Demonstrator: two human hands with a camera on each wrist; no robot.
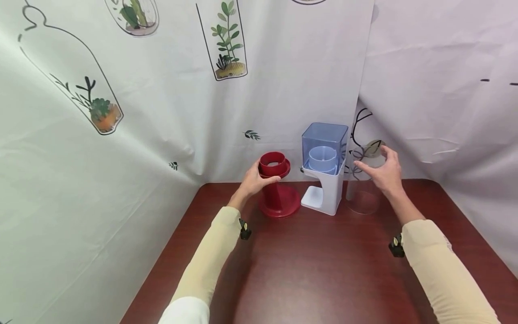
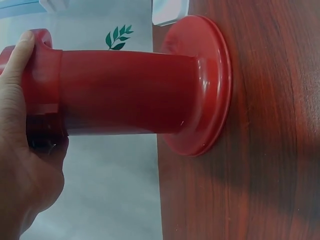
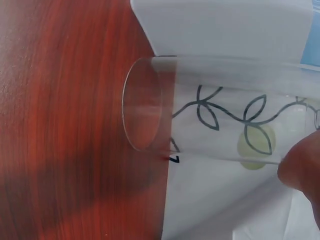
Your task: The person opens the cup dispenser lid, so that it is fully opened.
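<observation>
My left hand (image 1: 253, 181) grips the ringed top of a red plastic stand (image 1: 279, 203), thumb on the near side and fingers around the left. The stand is upright on its wide round base, and its thick column (image 2: 130, 92) fills the left wrist view. On the right, my right hand (image 1: 387, 173) holds a clear plastic cylinder (image 1: 364, 202) near its top, thumb and fingers spread across it. Upright in the head view, the cylinder has its lower rim close over the table; the right wrist view shows its see-through wall (image 3: 220, 110).
Between the hands stands a white dispenser (image 1: 332, 193) with a see-through blue hopper (image 1: 315, 132), a round cup (image 1: 322, 157) inside it. The dark red wooden table (image 1: 323, 270) meets a white cloth backdrop (image 1: 283, 90) printed with plants, just behind these things.
</observation>
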